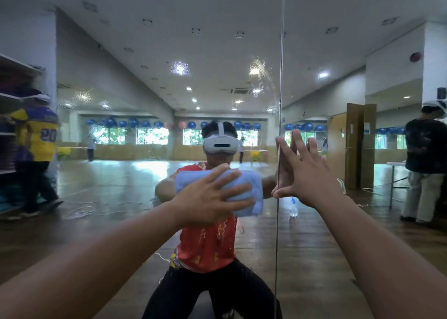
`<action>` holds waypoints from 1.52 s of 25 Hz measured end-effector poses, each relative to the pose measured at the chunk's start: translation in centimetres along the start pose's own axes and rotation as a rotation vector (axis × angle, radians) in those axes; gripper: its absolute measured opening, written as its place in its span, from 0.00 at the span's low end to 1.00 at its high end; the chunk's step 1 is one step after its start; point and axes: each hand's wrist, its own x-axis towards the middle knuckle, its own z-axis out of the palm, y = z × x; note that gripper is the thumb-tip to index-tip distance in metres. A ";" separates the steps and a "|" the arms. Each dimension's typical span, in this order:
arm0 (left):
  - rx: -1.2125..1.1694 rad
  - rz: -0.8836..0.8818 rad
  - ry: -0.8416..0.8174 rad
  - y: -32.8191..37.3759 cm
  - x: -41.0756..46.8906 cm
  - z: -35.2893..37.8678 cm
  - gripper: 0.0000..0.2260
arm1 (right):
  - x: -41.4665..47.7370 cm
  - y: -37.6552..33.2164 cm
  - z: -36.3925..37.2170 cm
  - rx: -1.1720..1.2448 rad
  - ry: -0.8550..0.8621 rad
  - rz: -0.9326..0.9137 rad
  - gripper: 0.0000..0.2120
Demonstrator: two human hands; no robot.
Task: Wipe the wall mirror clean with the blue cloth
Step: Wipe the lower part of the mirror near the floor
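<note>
Though faint, perhaps droplets [262, 73] on mirror [121, 185]

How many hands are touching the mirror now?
2. The left hand presses the blue cloth left of the mirror seam; the right hand rests open at the seam.

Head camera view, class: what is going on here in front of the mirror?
A person is wiping the large wall mirror. The left hand, fingers spread, presses a folded light-blue cloth flat against the glass. The right hand is open, its fingertips touching the glass beside the vertical seam between panels. Spray droplets show higher up on the glass, so the wiping is not yet done.
</note>
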 end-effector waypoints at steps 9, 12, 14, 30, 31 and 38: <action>0.012 -0.355 0.062 -11.5 7.9 -3.5 0.25 | 0.1 -0.1 0.0 -0.004 -0.007 -0.014 0.67; -0.055 -0.486 0.133 -9.1 9.1 -3.0 0.25 | 0.1 -0.1 0.0 -0.019 0.002 -0.023 0.67; -0.070 -0.479 0.143 -5.8 8.0 -1.9 0.25 | 0.0 -0.2 -0.3 -0.030 -0.020 -0.022 0.68; -0.024 -0.182 0.007 -2.8 6.1 -1.4 0.33 | -0.5 -0.5 -0.6 -0.042 -0.048 0.003 0.71; -0.054 -0.263 0.050 -3.3 6.8 -1.7 0.32 | -0.4 -0.6 -0.6 -0.053 -0.048 0.006 0.71; -0.105 -0.027 0.038 7.7 1.7 2.0 0.26 | -0.3 -0.3 -0.3 -0.055 -0.026 0.003 0.71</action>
